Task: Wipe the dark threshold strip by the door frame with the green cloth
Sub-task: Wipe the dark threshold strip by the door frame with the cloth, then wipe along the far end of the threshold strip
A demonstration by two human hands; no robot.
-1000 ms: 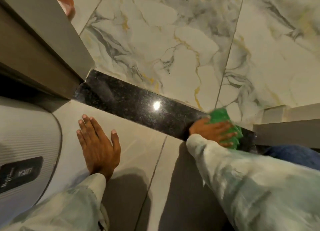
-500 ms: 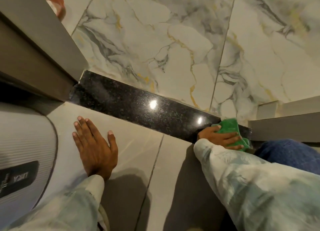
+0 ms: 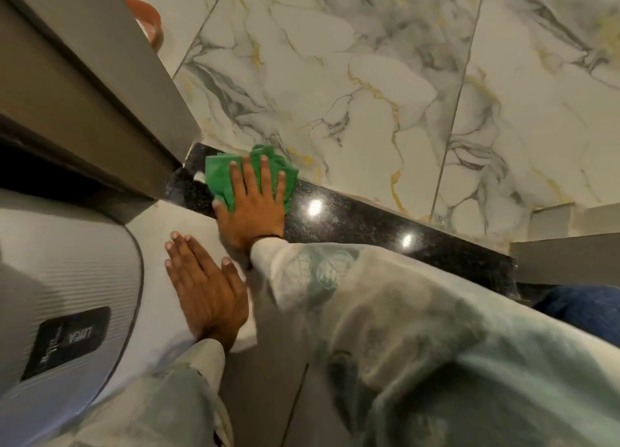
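Pressing the green cloth (image 3: 251, 175) flat under your right hand (image 3: 255, 208), you have it on the dark threshold strip (image 3: 385, 232) at its left end, just beside the door frame (image 3: 110, 87). The fingers (image 3: 265, 175) lie spread and flat over the cloth; that grip is a downward press with an open palm, not a pinch, and the cloth bunches out beyond the fingertips toward the marble tile (image 3: 335, 77). Your left hand (image 3: 204, 292) rests open and flat on the grey floor tile (image 3: 188, 218), holding nothing, close below the right wrist and beside a ribbed grey appliance (image 3: 67, 279).

The cloth looks soft, light and limp, so it will likely fold or roll under a push; keep the palm over its middle and the fingers fanned to hold it spread. The strip looks hard, polished and slick, with two bright glints on it, so the cloth should glide easily. Its corner against the frame is tight, and fingertips through the cloth would probably reach it best. The rest of the strip runs bare to the right.
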